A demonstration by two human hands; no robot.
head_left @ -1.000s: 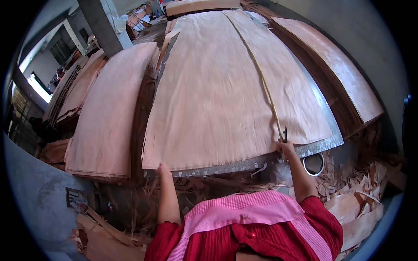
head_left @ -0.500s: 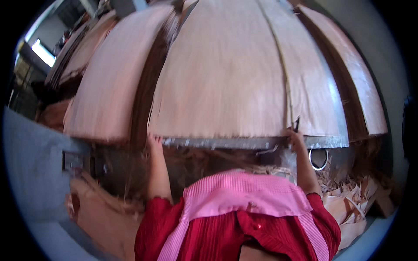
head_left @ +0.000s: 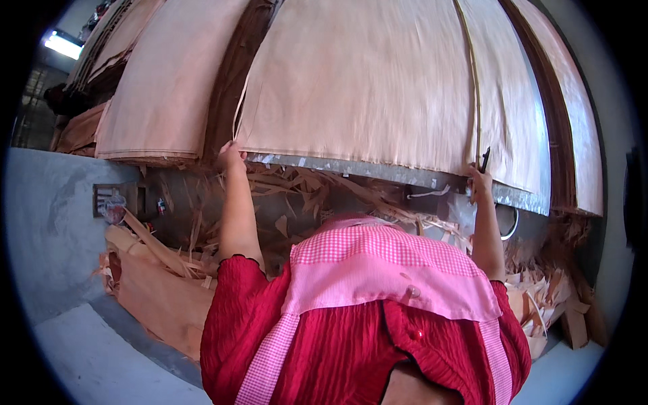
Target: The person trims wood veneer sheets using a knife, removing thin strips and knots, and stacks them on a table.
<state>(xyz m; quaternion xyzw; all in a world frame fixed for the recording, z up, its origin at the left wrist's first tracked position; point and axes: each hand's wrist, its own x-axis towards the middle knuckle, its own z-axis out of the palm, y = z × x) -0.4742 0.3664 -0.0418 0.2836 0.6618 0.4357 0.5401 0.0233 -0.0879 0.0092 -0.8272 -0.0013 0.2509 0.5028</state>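
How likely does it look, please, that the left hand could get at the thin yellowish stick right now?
Probably not without shifting: the left hand is at the near left corner of the veneer sheet, most of whose width separates it from the thin yellowish stick.

Wood scraps [head_left: 540, 293] near grey wall [head_left: 50, 209]

Hands [head_left: 231, 156] [head_left: 480, 183], two, are showing. One each is showing of stick [head_left: 476, 91], dark tool [head_left: 484, 160], pink apron [head_left: 395, 270] and bench [head_left: 523, 198]. Sheet stacks [head_left: 172, 74] [head_left: 574, 121], two, are flanking the bench; their sheets [head_left: 152, 154] are defying a count.
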